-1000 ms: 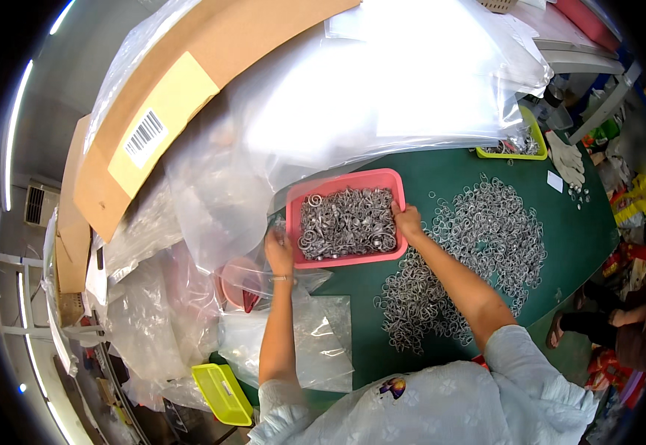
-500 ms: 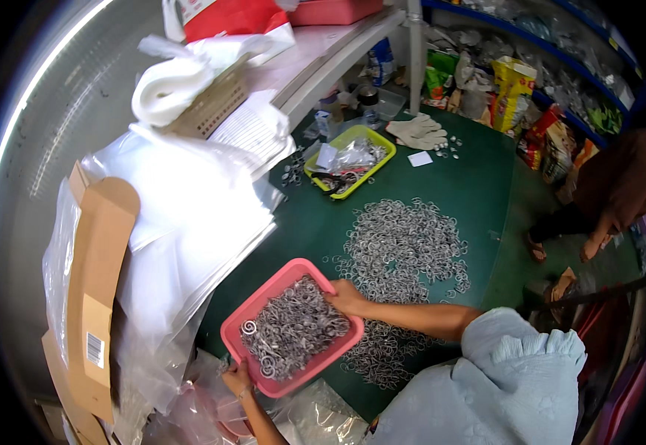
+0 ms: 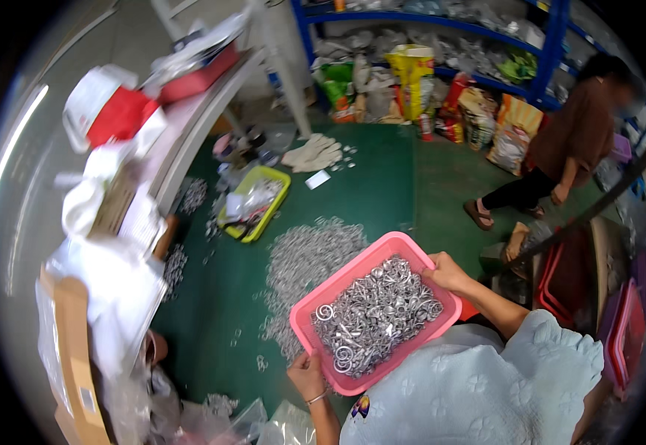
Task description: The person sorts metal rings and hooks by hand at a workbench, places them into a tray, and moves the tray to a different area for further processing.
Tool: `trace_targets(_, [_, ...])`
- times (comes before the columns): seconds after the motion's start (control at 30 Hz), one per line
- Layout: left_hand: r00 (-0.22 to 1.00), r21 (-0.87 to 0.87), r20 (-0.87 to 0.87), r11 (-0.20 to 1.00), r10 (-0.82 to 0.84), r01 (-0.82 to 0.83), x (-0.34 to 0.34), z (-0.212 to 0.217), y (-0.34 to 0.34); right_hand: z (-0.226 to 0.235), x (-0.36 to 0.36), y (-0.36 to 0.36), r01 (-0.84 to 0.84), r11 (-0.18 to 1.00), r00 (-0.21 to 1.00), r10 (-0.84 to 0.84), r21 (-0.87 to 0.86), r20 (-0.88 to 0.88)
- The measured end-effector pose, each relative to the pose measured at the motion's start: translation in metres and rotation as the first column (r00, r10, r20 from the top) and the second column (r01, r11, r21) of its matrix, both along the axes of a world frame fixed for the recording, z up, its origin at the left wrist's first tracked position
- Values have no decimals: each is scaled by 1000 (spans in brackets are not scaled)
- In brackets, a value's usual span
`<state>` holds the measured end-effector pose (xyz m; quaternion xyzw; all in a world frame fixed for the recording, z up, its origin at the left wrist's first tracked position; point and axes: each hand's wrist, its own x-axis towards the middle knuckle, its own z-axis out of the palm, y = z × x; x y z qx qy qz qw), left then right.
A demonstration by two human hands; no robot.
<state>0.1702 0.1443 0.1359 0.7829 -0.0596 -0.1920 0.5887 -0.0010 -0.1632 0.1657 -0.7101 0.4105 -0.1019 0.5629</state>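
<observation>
Both of my hands hold a pink plastic tub [image 3: 307,326], close to my body over the near edge of the green tabletop [image 3: 212,326]. My left hand [image 3: 308,377] grips its lower left rim, and my right hand [image 3: 449,273] is closed on the right rim. Inside lies a heap of small silver metal pieces [image 3: 382,311], including two larger spiral-shaped ones near the left side. Beyond the tub, a wide pile of small metal rings [image 3: 312,252] spreads over the tabletop, partly hidden by the tub.
A yellow-green tray [image 3: 282,194] with bags and metal bits stands beyond the pile, near pale gloves [image 3: 314,153] and a white card [image 3: 318,179]. Plastic sheeting and cardboard [image 3: 78,341] line the left. At right, a person [image 3: 571,141] is by blue shelving [image 3: 553,52].
The tub has come up off the table side toward my body and right, held in both hands. My view has turned right, and the other person now shows more fully.
</observation>
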Motion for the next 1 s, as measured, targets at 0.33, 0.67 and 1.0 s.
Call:
trace_targets(0.33, [939,3,136,948,-316,318,-26,2,-270,-25,-123,-184,342,940,939,-341,-2,35])
trace_targets(0.67, [839,177,114,842,-532,509,-79,10,-602,-69,-222,-413,635,773,770,-632,-9,86])
trace_targets(1.0, [563,-21,75,563,-823,826,-165,-5,-881,-57,-323,-537,903,428,414,-891,41,185])
